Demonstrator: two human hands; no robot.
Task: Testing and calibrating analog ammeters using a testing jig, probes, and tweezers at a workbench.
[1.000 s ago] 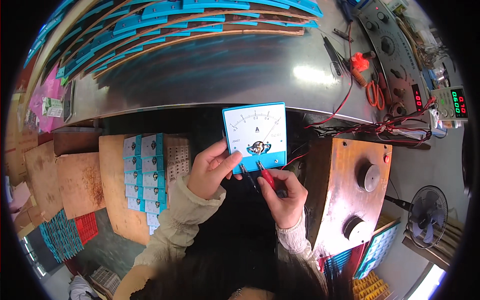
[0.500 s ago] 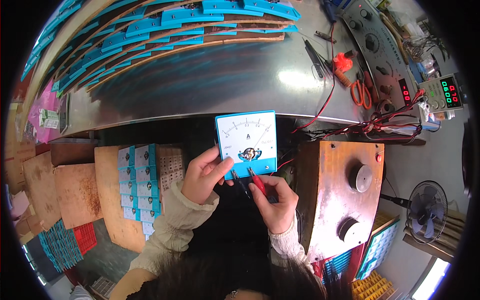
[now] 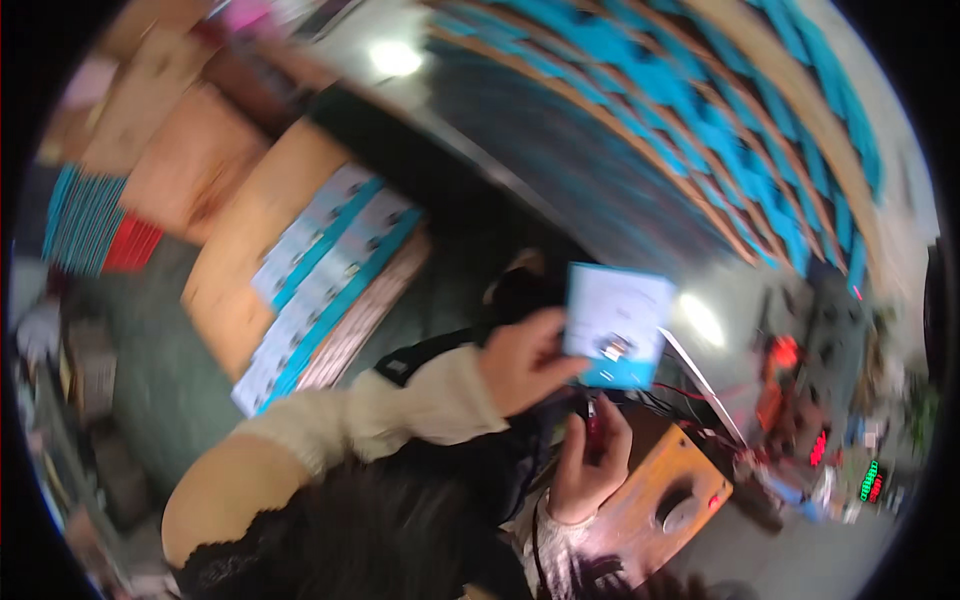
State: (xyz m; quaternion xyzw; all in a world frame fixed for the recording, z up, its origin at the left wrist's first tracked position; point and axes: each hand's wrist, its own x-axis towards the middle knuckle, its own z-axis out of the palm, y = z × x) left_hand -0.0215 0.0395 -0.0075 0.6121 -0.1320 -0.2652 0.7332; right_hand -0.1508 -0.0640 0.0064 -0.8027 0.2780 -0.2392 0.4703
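Observation:
My left hand grips the lower left edge of a square panel meter with a white dial face and a blue base. The meter faces up, and its dial marks are smeared. Just below its lower edge, my right hand is closed round a red-handled test lead. Something dark shows beside the lead, too blurred to make out. Whether the lead's tip touches the meter's terminals cannot be seen clearly.
Left of me, several similar meters lie in rows on a wooden board. A rack of blue-edged pieces stands on the metal workbench. At right are a wooden box with knobs, red wires and a lit display.
My view has swung left and blurred, so the bench and rack now sit to the upper right. The red lead appears lower against the meter; the black lead no longer shows clearly.

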